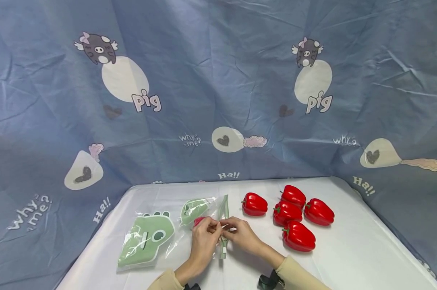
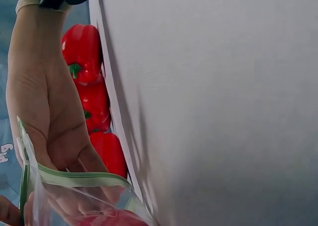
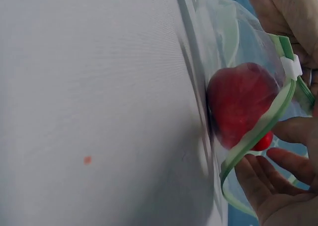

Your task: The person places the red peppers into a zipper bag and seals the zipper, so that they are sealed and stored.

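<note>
A clear slider zip bag (image 1: 178,237) with green cartoon prints lies on the white table, its green-edged mouth facing right. Inside near the mouth is a red bell pepper (image 3: 241,102), mostly covered by my hands in the head view. My left hand (image 1: 205,238) pinches the mouth's rim near the white slider (image 3: 291,67). My right hand (image 1: 241,235) reaches into the mouth from the right. Its thumb and fingers (image 3: 288,164) are apart, close beside the pepper, with nothing gripped between them.
Several red bell peppers lie right of the bag: one pepper (image 1: 254,204) sits apart, and the others, including the nearest pepper (image 1: 299,236), form a cluster. A blue printed cloth (image 1: 204,100) hangs behind the white table (image 1: 348,249).
</note>
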`<state>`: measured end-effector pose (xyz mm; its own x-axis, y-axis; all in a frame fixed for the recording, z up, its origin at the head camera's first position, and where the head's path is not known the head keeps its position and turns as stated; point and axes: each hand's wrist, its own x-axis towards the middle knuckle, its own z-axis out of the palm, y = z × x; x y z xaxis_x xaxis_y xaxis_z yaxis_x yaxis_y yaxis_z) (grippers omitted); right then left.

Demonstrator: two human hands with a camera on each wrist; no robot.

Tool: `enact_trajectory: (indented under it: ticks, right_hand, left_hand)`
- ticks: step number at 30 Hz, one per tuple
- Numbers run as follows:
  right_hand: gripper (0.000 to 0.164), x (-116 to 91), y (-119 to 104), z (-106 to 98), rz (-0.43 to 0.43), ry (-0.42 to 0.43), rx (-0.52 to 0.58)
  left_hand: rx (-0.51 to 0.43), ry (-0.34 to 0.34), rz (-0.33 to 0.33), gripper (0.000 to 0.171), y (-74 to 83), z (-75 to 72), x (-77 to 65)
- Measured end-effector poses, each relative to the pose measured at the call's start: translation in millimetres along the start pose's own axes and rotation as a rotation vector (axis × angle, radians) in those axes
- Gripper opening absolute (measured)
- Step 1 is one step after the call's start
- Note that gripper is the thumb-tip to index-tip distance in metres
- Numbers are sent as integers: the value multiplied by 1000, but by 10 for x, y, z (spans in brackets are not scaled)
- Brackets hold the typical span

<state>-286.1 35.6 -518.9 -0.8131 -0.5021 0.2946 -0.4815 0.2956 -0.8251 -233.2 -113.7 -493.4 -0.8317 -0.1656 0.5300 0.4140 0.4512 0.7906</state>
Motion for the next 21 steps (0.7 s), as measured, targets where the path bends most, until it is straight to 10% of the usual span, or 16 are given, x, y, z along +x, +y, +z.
enact_trajectory:
  ticks: [21]
  right_hand:
    - [42,-211,-101,-223,12,-1,61]
  left_hand:
    - [-40,-43,-107,14,-13,-5,25]
